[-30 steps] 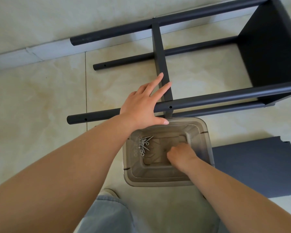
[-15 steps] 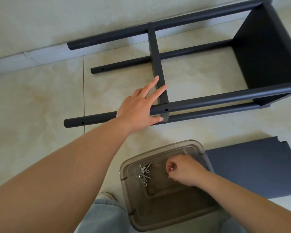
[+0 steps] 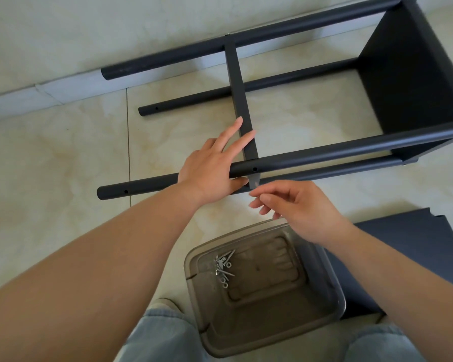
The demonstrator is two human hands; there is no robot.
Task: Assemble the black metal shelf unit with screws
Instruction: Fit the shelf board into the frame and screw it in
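Head view: the right hand (image 3: 296, 209) has left the plastic bin (image 3: 332, 291), where it was a second ago, and now hangs above the floor just short of the shelf frame (image 3: 324, 152), its fingertips close to the screw hole (image 3: 255, 169) in the near post. Its thumb and forefinger are curled together as if pinching a small screw; motion blur hides any such part, so whether the grip encloses anything cannot be told. The left hand (image 3: 215, 168) has stayed put, fingers straight and spread, thumb under the near post and fingers laid across the crossbar (image 3: 239, 95), steadying the joint without clenching. By inference, a fastener has been fetched and the joint at the crossbar's near end is the next to be screwed.

The frame lies on its side from 9 to 3 o'clock, one shelf panel (image 3: 403, 74) fitted at 2 o'clock. A loose shelf panel (image 3: 413, 259) lies flat at 4 o'clock. The translucent bin at 6 o'clock, between the knees, holds a small cluster of screws and washers (image 3: 224, 266) in its far-left corner; the rest of its floor is bare.
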